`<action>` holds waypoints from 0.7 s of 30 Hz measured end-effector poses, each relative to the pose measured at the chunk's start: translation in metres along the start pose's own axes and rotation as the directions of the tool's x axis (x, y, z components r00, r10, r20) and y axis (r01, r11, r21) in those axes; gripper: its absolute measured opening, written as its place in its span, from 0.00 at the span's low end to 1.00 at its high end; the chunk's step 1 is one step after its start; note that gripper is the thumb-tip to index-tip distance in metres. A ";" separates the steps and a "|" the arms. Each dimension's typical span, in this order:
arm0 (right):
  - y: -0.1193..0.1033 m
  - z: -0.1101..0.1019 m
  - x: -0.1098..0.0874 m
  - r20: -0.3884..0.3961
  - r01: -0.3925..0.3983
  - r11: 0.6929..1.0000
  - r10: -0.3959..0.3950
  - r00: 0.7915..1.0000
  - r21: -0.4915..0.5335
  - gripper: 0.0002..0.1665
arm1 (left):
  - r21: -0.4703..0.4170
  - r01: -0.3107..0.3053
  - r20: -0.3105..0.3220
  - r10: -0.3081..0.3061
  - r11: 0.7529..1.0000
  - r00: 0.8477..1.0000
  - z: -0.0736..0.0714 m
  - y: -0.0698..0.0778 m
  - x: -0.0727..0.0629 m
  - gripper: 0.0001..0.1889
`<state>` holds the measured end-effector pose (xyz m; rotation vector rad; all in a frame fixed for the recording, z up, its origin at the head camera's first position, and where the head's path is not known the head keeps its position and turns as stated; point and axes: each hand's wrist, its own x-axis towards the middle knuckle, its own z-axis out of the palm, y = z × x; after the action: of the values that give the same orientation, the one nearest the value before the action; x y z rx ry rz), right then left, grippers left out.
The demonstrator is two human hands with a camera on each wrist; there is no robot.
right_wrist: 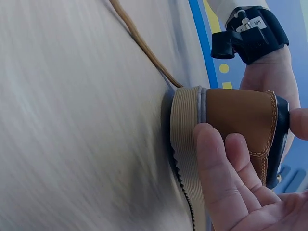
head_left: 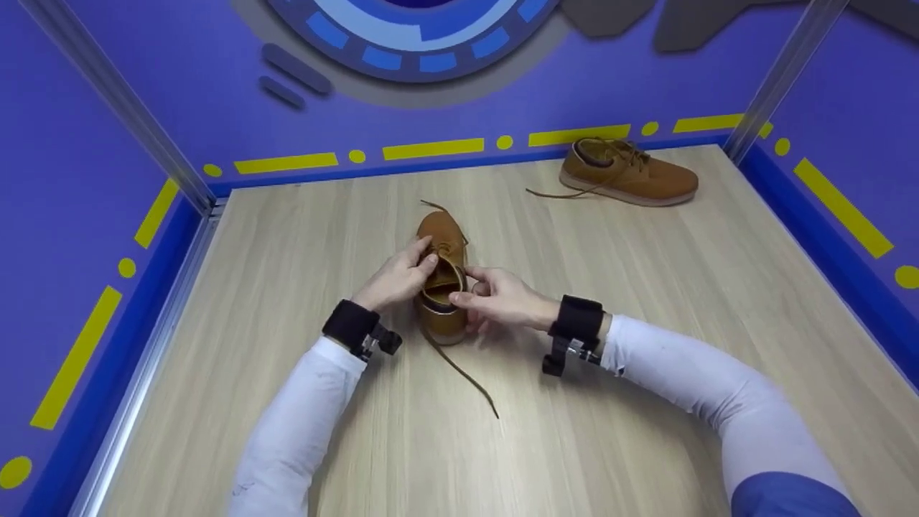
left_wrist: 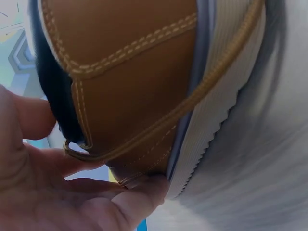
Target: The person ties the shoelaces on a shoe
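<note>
A brown lace-up shoe (head_left: 446,327) stands sole down on the table, its toe pointing away and its heel towards me. My left hand (head_left: 397,280) grips its left side near the laces, thumb by the opening and fingers along the upper in the left wrist view. From the other side my right hand (head_left: 506,296) holds the collar, with the thumb at the rim and fingers against the side and the ribbed sole (right_wrist: 185,120). One loose shoelace (head_left: 459,370) trails from the left side past the heel; another lace end lies beyond the toe.
A second brown shoe (head_left: 650,183) sits at the back right, toe to the right, with a lace end stretched out to its left. Blue-purple panels (head_left: 179,93) with yellow marks enclose the wooden table (head_left: 610,445) at the back and sides.
</note>
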<state>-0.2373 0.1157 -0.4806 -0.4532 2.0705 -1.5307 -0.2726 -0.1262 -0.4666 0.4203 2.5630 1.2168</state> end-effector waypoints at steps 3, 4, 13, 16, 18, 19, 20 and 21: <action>0.000 0.001 -0.001 -0.007 -0.006 1.000 0.006 1.000 0.003 0.54 | 0.014 -0.010 -0.006 0.010 1.000 1.000 0.002 0.001 0.000 0.35; 0.000 0.001 -0.002 -0.015 -0.011 1.000 0.010 1.000 -0.007 0.53 | 0.017 -0.015 -0.011 0.015 1.000 1.000 0.002 0.002 -0.001 0.35; -0.003 -0.016 0.008 -0.186 -0.068 0.997 0.070 0.980 0.020 0.34 | 0.128 0.058 -0.359 -0.009 0.990 0.933 -0.002 0.009 -0.025 0.19; -0.004 -0.025 0.019 -0.210 -0.080 0.992 0.099 0.973 0.100 0.34 | -0.006 0.114 -0.367 -0.108 0.993 0.924 -0.012 0.006 -0.033 0.22; -0.006 -0.031 0.027 -0.201 -0.106 0.982 0.136 0.970 0.156 0.35 | -0.119 0.185 -0.250 -0.210 0.975 0.945 -0.019 0.002 -0.034 0.30; -0.007 -0.034 0.030 -0.194 -0.122 0.977 0.155 0.969 0.173 0.37 | -0.162 0.237 -0.169 -0.264 0.958 0.950 -0.021 -0.001 -0.033 0.33; -0.008 -0.035 0.033 -0.189 -0.136 0.974 0.170 0.967 0.179 0.38 | -0.185 0.290 -0.089 -0.310 0.939 0.947 -0.022 -0.004 -0.031 0.35; -0.009 -0.037 0.036 -0.184 -0.152 0.972 0.185 0.965 0.178 0.40 | -0.204 0.338 -0.015 -0.348 0.919 0.937 -0.022 -0.007 -0.029 0.36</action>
<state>-0.2886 0.1215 -0.4708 -0.0609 2.0492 -1.6817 -0.2550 -0.1566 -0.4548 -0.1033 2.3884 1.3409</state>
